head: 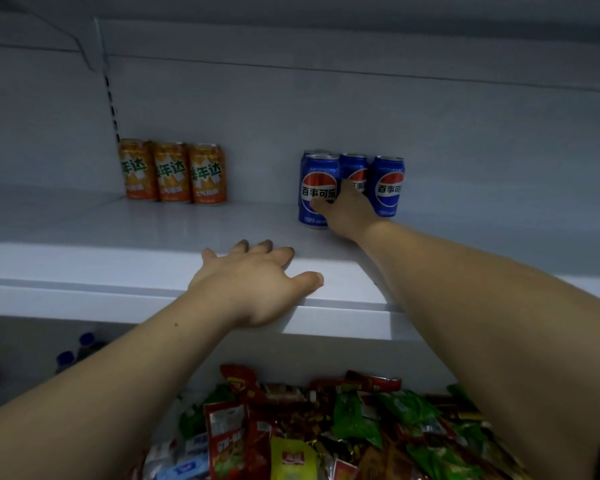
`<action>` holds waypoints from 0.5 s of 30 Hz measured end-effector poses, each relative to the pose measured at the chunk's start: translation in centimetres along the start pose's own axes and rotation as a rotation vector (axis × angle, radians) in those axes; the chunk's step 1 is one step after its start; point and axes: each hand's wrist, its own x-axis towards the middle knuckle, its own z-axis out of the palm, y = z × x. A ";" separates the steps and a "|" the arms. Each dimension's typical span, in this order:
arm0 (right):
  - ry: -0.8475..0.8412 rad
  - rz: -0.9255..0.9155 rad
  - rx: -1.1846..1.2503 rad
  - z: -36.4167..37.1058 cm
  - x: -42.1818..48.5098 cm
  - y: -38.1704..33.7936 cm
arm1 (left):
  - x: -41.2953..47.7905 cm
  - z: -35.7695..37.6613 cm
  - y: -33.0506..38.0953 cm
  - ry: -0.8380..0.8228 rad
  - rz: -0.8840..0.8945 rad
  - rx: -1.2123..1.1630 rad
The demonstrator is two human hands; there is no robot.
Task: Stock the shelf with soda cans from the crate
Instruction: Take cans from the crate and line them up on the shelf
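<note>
On the white shelf (118,258) that crosses the middle of the frame, two groups of soda cans stand upright near the back wall. Left of centre, three orange cans (172,173) form a row, touching side by side, with their labels facing outward. Right of centre is a cluster of blue cans (388,185), well apart from the orange ones. Two of them stand side by side at the back. The front blue can (317,181) stands a little forward at the left of the cluster, and the rim of another one peeks out just behind it.

The right hand (347,211) reaches in from the lower right of the frame. Its thumb lies across the lower part of the front blue can's label and its fingers pass round the can's right side, between it and its neighbour. The grip is closed on this can, which stands upright on the shelf.

The left hand (253,282) rests palm down on the shelf's front edge, at centre frame. Its fingers are spread and straight, so its grip is loose and holds nothing.

A slotted metal post (110,95) runs up the back wall at the upper left. Below the shelf, a heap of red, green and yellow snack packets (326,427) fills the lower centre and right of the frame. Bottles (77,348) with blue caps show dimly at the lower left.
</note>
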 end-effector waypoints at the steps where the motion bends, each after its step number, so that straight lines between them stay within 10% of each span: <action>1: -0.003 0.004 0.003 0.1 0.2 0.1 | 0.0 0.0 0.0 0.000 0.001 0.000; 15: -0.039 0.067 -0.090 0.0 2.1 0.0 | 0.2 0.1 -0.1 0.003 0.010 0.002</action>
